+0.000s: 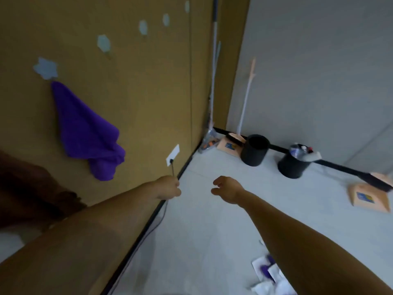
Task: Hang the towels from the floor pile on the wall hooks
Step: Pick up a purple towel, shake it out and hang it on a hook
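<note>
Both reach forward without a towel: the right hand (227, 189) hangs over the floor (212, 231), fingers loosely curled on nothing, while the left hand (169, 188) is close to the wall (138, 103) beside a cable (172, 170), and blur prevents telling whether it pinches anything. One purple towel (85, 128) hangs from the nearest hook (45, 68), so the step in hand is judged to be fetching the next from the floor pile (263, 271), partly behind the right forearm (297, 235), then lifting it to the next free hook (104, 42). Open floor lies ahead; two black bins (255, 152) stand well clear by the far wall (319, 71).
</note>
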Available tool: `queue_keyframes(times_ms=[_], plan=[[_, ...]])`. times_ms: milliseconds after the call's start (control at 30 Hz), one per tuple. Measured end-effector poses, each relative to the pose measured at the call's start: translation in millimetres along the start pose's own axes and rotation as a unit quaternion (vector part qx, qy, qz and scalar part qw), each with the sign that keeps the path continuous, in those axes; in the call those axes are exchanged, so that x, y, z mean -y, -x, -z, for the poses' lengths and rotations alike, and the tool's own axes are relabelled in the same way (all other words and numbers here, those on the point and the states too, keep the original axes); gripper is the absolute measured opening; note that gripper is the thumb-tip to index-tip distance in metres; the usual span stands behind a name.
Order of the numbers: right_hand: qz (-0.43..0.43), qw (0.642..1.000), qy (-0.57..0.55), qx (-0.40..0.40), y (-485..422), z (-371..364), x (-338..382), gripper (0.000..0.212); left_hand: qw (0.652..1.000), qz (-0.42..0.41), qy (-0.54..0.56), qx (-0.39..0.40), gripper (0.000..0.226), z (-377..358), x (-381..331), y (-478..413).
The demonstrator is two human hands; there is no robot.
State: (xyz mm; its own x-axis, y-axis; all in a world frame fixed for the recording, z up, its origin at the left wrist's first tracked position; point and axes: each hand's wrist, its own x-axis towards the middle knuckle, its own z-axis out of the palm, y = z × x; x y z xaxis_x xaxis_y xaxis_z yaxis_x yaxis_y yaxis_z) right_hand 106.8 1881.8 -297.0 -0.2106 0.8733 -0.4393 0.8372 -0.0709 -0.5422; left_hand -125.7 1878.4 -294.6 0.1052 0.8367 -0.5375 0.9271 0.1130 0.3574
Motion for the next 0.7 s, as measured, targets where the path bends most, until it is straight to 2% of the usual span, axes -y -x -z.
queue_keyframes(times_ms=[200,433,567,700], plan=[[-0.133,0.984,-0.064,-0.098,112,43,-153,0.038,0.989,-0.111,-0.083,0.055,0.050,-64,-159,-14],[-0.260,0.948,-0.119,-0.138,251,43,-317,0.033,0.959,-0.214,-0.136,0.128,0.055,-203,-335,6],[-0.301,0.929,-0.157,-0.145,287,28,-376,0.040,0.935,-0.262,-0.175,0.161,0.059,-274,-385,19],[-0.329,0.912,-0.201,-0.142,292,9,-414,0.044,0.927,-0.258,-0.202,0.184,0.050,-313,-396,5]])
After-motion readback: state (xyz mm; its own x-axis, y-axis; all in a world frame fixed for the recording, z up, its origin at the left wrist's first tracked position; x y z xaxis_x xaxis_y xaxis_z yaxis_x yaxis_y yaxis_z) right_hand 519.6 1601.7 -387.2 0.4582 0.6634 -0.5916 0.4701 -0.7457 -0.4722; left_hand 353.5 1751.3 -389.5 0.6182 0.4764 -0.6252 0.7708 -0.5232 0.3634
